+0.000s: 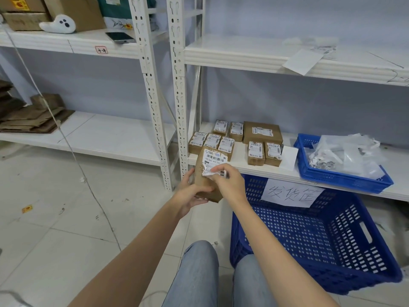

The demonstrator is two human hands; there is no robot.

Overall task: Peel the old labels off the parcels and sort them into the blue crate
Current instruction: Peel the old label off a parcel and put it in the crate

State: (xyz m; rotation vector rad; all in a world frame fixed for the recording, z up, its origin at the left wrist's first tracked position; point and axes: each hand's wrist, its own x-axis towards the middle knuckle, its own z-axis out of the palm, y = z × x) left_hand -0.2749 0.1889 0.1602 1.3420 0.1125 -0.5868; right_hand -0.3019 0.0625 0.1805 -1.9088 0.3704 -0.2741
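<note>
Right hand (230, 182) pinches label (213, 166); left hand (192, 196) holds parcel (207, 185).

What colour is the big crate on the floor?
Blue, with a perforated grid of slots; the crate shows clearly in the head view.

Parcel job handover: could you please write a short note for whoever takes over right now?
Left hand grips the parcel from below. Right hand pinches its half-peeled label.
Done: peeled scraps lie in the small tray on the shelf.
Left: finish this label, drop the parcel into the blue crate, which looks empty, then do the eight labelled parcels on the shelf.
</note>
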